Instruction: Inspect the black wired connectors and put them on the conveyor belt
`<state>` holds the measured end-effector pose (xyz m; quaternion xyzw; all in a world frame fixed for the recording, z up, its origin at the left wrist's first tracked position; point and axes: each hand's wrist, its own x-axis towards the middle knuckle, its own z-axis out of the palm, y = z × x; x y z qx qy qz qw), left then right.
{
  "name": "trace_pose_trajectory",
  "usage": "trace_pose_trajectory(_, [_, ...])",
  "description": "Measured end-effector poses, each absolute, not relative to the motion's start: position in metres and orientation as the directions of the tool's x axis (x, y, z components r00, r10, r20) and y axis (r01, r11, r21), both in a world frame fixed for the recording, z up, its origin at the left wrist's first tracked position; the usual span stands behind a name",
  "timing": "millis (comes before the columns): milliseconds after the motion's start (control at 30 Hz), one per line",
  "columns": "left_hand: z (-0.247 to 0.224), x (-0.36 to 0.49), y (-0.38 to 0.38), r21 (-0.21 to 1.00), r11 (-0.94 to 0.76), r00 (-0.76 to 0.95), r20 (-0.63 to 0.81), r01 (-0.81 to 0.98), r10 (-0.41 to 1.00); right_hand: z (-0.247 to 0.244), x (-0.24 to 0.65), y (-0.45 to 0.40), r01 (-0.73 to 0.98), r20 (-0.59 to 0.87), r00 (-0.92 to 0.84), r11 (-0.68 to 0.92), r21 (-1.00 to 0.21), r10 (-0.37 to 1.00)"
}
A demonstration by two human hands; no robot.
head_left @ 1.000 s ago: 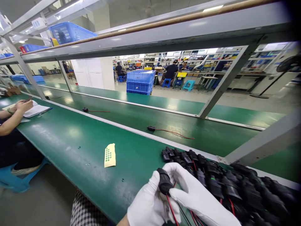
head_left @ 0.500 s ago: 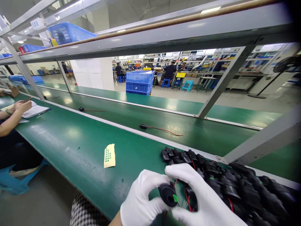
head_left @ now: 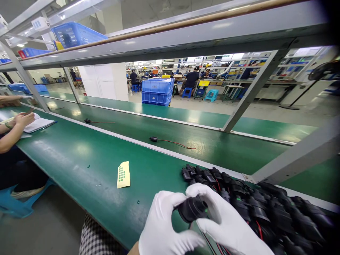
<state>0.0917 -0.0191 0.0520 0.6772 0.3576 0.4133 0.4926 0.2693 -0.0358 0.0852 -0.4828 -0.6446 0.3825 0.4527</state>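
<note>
A black cylindrical part with wires [head_left: 191, 209] is between my two white-gloved hands, low in the middle of the view. My left hand [head_left: 166, 223] has its fingers bent around the left end, the thumb below. Round the right end curl the fingers of my right hand [head_left: 223, 219], where a small green mark shows at the fingertips. Red and black wires [head_left: 208, 242] hang beneath it. Just right of my hands lies a pile of similar black parts [head_left: 259, 209]. Left of them, a pale yellow sheet with green dot stickers [head_left: 123, 174] rests on the green bench.
On the recessed green strip [head_left: 127, 131] behind the metal rail lie two wired black parts [head_left: 153, 139]. A slanted metal post [head_left: 294, 156] rises behind the pile. At far left a person's hands [head_left: 21, 120] are over an open notebook [head_left: 39, 124].
The held part has turned from its open end facing me to lying sideways, with its right end in my right fingers. The parts on the strip have shifted left.
</note>
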Motion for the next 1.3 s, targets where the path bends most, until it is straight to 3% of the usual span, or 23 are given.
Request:
trace_pose_trajectory(100, [0.049,0.096,-0.021,0.96,-0.235,0.301,0.181,0.154,0.936,0.084,0.268,-0.031,0.114,0.069,-0.121,0.082,-0.99,0.99])
trace_pose_trajectory(200, [0.05,0.096,-0.02,0.97,-0.181,0.322,0.122,0.16,0.939,0.086,0.266,-0.028,0.088,0.017,-0.13,0.028,-0.996,0.991])
trace_pose_trajectory(333, [0.051,0.097,-0.017,0.988,0.066,0.491,0.011,-0.139,0.871,0.084,0.264,-0.029,0.024,-0.017,-0.237,-0.012,-1.0,0.971])
trace_pose_trajectory(433, [0.041,0.104,-0.016,0.834,0.372,0.638,-0.032,-0.407,0.769,0.077,0.265,-0.03,-0.107,-0.054,-0.415,-0.108,-0.988,0.908])
trace_pose_trajectory(533, [0.022,0.112,-0.016,0.586,0.674,0.763,-0.14,-0.449,0.631,0.077,0.268,-0.029,0.004,-0.067,-0.335,-0.07,-0.998,0.94])
trace_pose_trajectory(600, [0.012,0.116,-0.016,0.468,0.788,0.831,-0.176,-0.4,0.527,0.083,0.269,-0.028,0.107,-0.072,-0.249,-0.046,-0.993,0.966])
trace_pose_trajectory(700, [0.007,0.116,-0.016,0.449,0.826,0.88,-0.157,-0.341,0.448,0.091,0.267,-0.026,0.139,-0.083,-0.225,-0.053,-0.989,0.971])
trace_pose_trajectory(833, [0.009,0.115,-0.016,0.516,0.775,0.855,-0.142,-0.366,0.498,0.087,0.265,-0.026,0.122,-0.08,-0.218,-0.055,-0.991,0.973])
trace_pose_trajectory(1100, [0.018,0.114,-0.021,0.327,0.848,0.894,-0.016,-0.418,0.447,0.093,0.264,-0.028,0.112,-0.113,-0.241,-0.088,-0.99,0.964])
trace_pose_trajectory(1233, [0.025,0.113,-0.02,0.329,0.862,0.916,0.027,-0.386,0.4,0.088,0.26,-0.03,0.058,-0.105,-0.268,-0.093,-0.994,0.957])
trace_pose_trajectory(1300, [0.028,0.11,-0.019,0.353,0.846,0.911,0.045,-0.399,0.411,0.083,0.264,-0.029,0.105,-0.076,-0.199,-0.056,-0.993,0.977])
